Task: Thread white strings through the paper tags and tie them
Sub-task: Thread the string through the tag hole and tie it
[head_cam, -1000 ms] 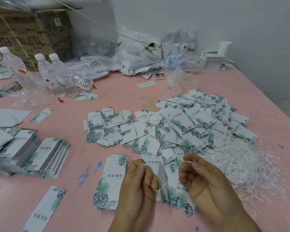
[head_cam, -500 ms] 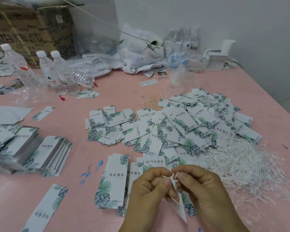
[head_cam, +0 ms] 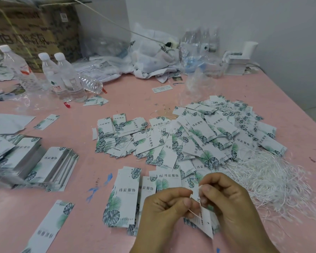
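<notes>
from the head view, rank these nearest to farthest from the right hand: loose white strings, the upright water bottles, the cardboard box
1. Loose white strings: just to the right of the right hand, on the pink table.
2. Upright water bottles: far left, across the table.
3. Cardboard box: back left corner, behind the bottles.

Counts on the pink table

Two hands (head_cam: 171, 212) (head_cam: 228, 199); three upright water bottles (head_cam: 62, 75) far beyond the fingers, one lying bottle (head_cam: 90, 84); one cardboard box (head_cam: 31, 28); tags (head_cam: 199, 136) and strings (head_cam: 268, 178) too many to count
</notes>
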{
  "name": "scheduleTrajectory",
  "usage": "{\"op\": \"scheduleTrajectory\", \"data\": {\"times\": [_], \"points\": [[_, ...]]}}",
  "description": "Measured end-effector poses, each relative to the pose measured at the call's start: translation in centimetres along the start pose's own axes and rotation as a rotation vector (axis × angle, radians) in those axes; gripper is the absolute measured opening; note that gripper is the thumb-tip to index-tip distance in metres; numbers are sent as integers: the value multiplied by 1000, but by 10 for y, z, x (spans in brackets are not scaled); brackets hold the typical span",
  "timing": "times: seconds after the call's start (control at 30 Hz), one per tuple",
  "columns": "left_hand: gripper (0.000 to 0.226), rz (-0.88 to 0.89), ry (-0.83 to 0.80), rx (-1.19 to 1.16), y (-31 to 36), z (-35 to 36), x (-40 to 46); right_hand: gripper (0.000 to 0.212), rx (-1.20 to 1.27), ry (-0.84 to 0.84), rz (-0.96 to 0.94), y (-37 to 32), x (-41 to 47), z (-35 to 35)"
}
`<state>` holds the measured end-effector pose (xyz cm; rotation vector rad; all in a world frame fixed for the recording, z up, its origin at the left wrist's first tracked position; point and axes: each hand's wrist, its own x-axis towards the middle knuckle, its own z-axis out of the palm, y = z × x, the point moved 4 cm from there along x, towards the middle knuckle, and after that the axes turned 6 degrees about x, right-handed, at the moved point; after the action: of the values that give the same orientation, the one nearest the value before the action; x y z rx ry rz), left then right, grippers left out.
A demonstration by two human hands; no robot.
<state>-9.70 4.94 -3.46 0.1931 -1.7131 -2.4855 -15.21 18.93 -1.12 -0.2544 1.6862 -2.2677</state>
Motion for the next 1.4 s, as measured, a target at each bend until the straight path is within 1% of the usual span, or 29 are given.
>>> {"op": "scheduleTrajectory", "data": {"times": [0.1, 0.2, 0.23, 0.33, 0.4, 0.6, 0.77, 1.03, 1.2, 1.23, 1.33, 1.4], "points": [[14, 16, 11, 27, -1, -3, 1, 24, -66, -34, 3, -5, -1, -1], [21, 37, 24, 47, -2, -4, 3, 7, -84, -53, -14, -12, -3, 4], [21, 45, 26, 54, -3, -5, 4, 7, -114, -64, -24, -13, -4, 6], [19, 65, 21, 95, -5, -6, 5, 32, -252, -85, -46, -14, -5, 6], [18, 67, 21, 104, -7, -7, 6, 40, -287, -89, -49, -15, -6, 7], [18, 45, -12, 82, -16, -4, 6, 43, -389, -94, -88, -17, -7, 8], [17, 25, 10, 90, -20, -6, 8, 43, -394, -44, -90, -14, -6, 7], [13, 18, 14, 102, -17, -4, 6, 47, -469, -23, -155, -18, -9, 9], [15, 18, 23, 141, -10, -2, 4, 44, -610, -25, -251, -19, -10, 10], [14, 22, 26, 155, -8, -2, 3, 40, -645, -26, -286, -19, -9, 11], [6, 29, 39, 192, -6, -1, 2, 21, -733, -48, -387, -23, -9, 15], [5, 28, 41, 191, -6, -1, 1, 18, -739, -59, -401, -22, -10, 14]]}}
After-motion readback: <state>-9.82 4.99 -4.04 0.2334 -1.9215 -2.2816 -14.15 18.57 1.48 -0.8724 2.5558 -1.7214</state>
